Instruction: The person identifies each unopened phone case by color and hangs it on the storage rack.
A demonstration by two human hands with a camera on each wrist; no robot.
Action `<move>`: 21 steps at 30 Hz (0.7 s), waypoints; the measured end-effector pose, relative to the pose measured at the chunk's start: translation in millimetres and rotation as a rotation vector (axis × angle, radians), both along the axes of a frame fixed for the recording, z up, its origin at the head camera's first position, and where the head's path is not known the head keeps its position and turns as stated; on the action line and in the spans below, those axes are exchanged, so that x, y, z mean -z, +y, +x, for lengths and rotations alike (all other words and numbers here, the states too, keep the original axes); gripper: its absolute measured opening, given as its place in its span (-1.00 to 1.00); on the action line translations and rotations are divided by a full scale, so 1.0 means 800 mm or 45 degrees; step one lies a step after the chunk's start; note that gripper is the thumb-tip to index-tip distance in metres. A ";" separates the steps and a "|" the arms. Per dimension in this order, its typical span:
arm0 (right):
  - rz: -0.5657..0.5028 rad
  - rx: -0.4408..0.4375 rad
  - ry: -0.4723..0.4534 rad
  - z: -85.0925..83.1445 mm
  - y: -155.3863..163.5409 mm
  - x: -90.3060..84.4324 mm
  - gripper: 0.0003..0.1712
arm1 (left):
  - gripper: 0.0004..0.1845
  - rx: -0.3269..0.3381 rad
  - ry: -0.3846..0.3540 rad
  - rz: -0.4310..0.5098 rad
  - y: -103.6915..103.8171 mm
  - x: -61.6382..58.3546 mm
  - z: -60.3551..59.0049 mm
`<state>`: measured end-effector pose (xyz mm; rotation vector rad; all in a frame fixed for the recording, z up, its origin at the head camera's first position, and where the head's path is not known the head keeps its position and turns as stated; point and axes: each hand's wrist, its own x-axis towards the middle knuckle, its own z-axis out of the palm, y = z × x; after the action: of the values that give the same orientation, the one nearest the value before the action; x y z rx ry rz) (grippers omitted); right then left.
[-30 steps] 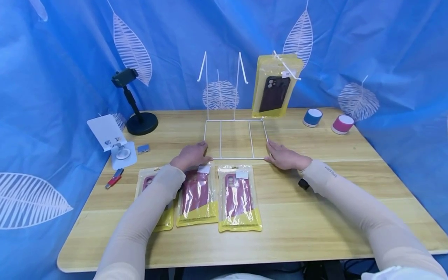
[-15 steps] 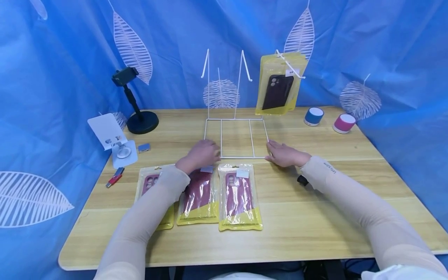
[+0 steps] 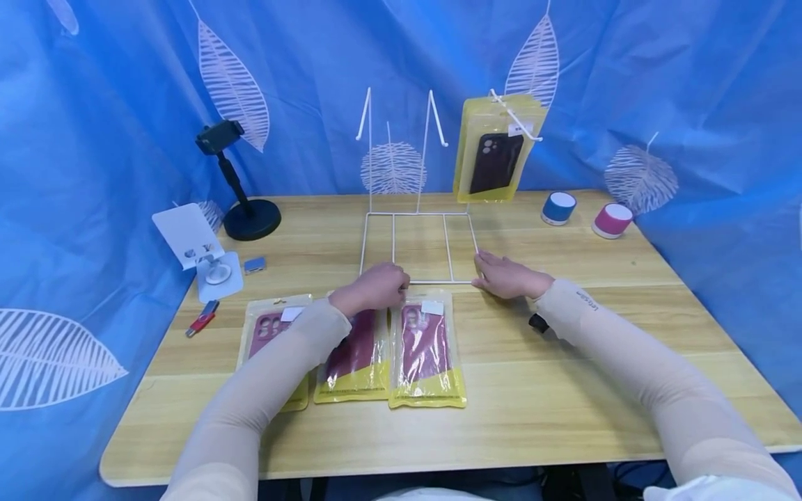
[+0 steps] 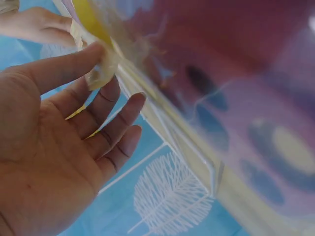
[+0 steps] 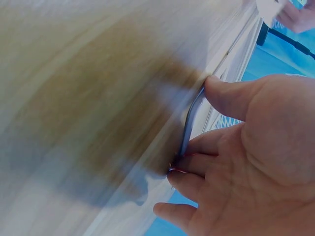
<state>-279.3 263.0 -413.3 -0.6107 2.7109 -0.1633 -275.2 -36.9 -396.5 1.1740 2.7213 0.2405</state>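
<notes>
Three clear-and-yellow pouches with dark pink phone cases lie in a row at the table's front: a left pouch (image 3: pixel 266 330), a middle pouch (image 3: pixel 360 348) and a right pouch (image 3: pixel 427 358). My left hand (image 3: pixel 376 287) is at the top of the right pouch; in the left wrist view, thumb and forefinger pinch the pouch's top edge (image 4: pixel 104 73), other fingers loosely bent. A white wire display rack (image 3: pixel 447 247) stands behind them. At its front right corner, my right hand (image 3: pixel 506 277) holds the frame, thumb and fingers against the wire (image 5: pixel 189 120) in the right wrist view.
Yellow pouches with a dark phone case (image 3: pixel 498 163) hang from the rack's right hook. Blue (image 3: pixel 558 209) and pink (image 3: pixel 612 221) cylinders stand at back right. At left are a black stand (image 3: pixel 253 220), a white stand (image 3: pixel 219 275) and small USB sticks (image 3: pixel 202 320).
My left hand has left the rack's front left corner, moved right along its front, and now pinches the right pouch's top edge. My right hand has stayed at the rack's right corner.
</notes>
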 end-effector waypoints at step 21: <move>-0.029 -0.017 0.040 0.004 -0.002 -0.004 -0.20 | -0.81 -0.236 0.198 0.967 0.014 -0.156 0.007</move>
<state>-275.8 261.5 -410.2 -0.6424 2.7380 -0.1825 -269.5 -26.0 -272.1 1.1014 2.9563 1.3505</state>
